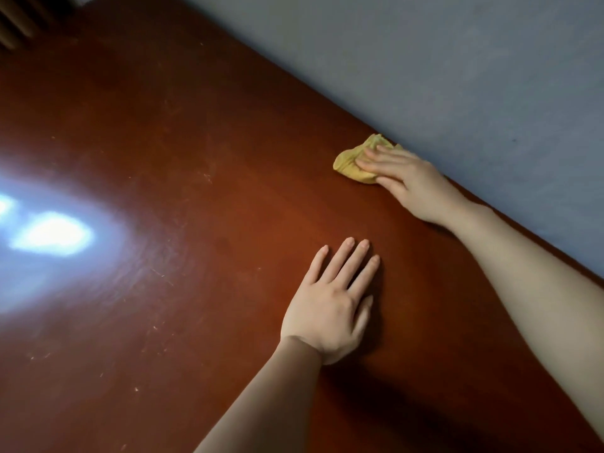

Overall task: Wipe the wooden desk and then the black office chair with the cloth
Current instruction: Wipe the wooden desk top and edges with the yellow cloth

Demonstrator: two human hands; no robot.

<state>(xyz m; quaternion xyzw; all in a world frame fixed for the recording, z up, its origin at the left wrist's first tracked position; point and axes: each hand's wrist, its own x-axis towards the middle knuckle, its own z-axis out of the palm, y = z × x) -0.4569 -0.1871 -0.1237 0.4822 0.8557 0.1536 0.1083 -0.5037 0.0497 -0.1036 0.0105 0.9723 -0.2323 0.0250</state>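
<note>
The right hand (pixel 405 178) presses flat, fingers together, on the bunched yellow cloth (pixel 354 161) at the bench's (pixel 196 191) far right edge by the wall (pixel 457 76); unwiped wood lies leftward. The left hand (pixel 333 302) rests open, empty, nearer.

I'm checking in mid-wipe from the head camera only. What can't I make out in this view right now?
- Black office chair: nowhere in the head view.
- Wooden desk: near and left edges cut off by the frame; a bright glare patch washes out the surface there.
- Cloth: partly covered by the right hand.
- Desk surface under the flat left hand: hidden.
- Dark slatted thing, top left: cut off, unidentifiable.
</note>
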